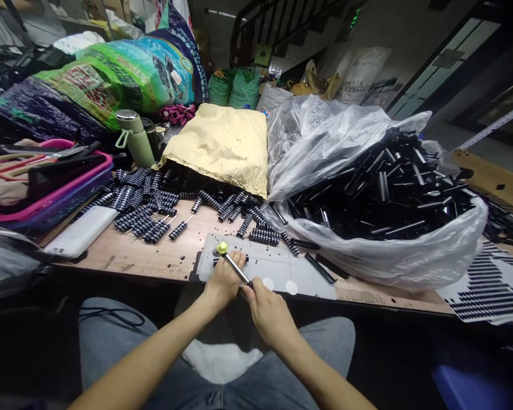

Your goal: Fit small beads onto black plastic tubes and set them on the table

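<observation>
Right hand [270, 312] has its fingers wrapped firmly around the handle of a hammer [237, 269], the yellowish head over on the left and very near the left hand [225, 279]. Those left fingers come down over a dark piece [247, 259] lying on the grey plate [277, 259], right at the front edge of the bench [188, 257]. An end of it pokes out beside the knuckles; whether the fingers pinch it or merely press it down, I can't tell, with the hammer and the hand in the way.

And the tally? Plenty looks done, I'd judge: banded rolls [156, 230] heaped across the bench, some running under the edge of the cream sack [226, 142], a few near the front with thin pins [171, 220] sticking out. But look right: a clear bag [367, 265], mouth wide, crammed with plain black pieces [382, 187], and two black strips [320, 269] lying loose beside the plate. If those are the raw stock, a great deal is left. The piece under the left hand looks unfinished, though its surface is mostly hidden.
</observation>
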The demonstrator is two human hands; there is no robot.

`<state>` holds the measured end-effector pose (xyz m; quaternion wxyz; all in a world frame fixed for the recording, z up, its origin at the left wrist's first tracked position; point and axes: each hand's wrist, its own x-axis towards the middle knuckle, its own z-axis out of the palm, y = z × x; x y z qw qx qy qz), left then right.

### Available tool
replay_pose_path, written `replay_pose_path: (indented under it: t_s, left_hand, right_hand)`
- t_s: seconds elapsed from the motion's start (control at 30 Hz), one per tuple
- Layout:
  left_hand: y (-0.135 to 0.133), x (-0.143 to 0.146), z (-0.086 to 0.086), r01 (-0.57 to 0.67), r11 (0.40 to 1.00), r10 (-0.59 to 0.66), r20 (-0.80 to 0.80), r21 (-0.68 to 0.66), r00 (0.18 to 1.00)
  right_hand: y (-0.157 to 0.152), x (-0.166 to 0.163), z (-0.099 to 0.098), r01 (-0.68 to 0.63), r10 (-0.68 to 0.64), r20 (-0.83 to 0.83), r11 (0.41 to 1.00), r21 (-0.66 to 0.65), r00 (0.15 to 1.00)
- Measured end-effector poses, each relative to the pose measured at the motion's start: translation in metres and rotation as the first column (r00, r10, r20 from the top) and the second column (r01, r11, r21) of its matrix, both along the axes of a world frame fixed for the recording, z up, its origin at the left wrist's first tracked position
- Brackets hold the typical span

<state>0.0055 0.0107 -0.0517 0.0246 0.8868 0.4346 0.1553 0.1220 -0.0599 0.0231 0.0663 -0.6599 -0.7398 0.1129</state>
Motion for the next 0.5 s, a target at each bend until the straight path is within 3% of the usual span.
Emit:
replay_pose_path:
  t_s: [0.07,0.2,0.23,0.3,0.4,0.5]
  left_hand:
    - [-0.003,0.0,0.015,-0.034,0.994,0.04,0.056,-0.103,0.998]
    - [-0.012,-0.004,0.046,0.145,0.958,-0.097,0.196,-0.249,0.976]
    - [-0.007,-0.005,0.052,0.137,0.954,-0.076,0.229,-0.265,0.971]
    - [0.018,-0.004,0.058,-0.048,0.957,0.126,0.262,-0.285,0.957]
    - [0.074,0.005,0.053,-0.353,0.881,0.437,0.257,-0.315,0.862]
    - [0.115,0.016,0.038,-0.419,0.838,0.514,0.244,-0.35,0.823]
  right_hand:
    - [0.003,0.012,0.003,0.065,-0.065,-0.011,0.997,0.05,0.998]
    - [0.013,0.049,-0.006,0.148,-0.16,0.081,0.979,0.14,0.984]
    - [0.016,0.058,-0.012,0.154,-0.172,0.118,0.977,0.15,0.978]
    - [0.022,0.072,-0.026,0.154,-0.185,0.176,0.973,0.175,0.967]
    - [0.029,0.081,-0.041,0.113,-0.16,0.185,0.964,0.243,0.97]
    - [0.033,0.085,-0.044,0.069,-0.106,0.115,0.955,0.288,0.988]
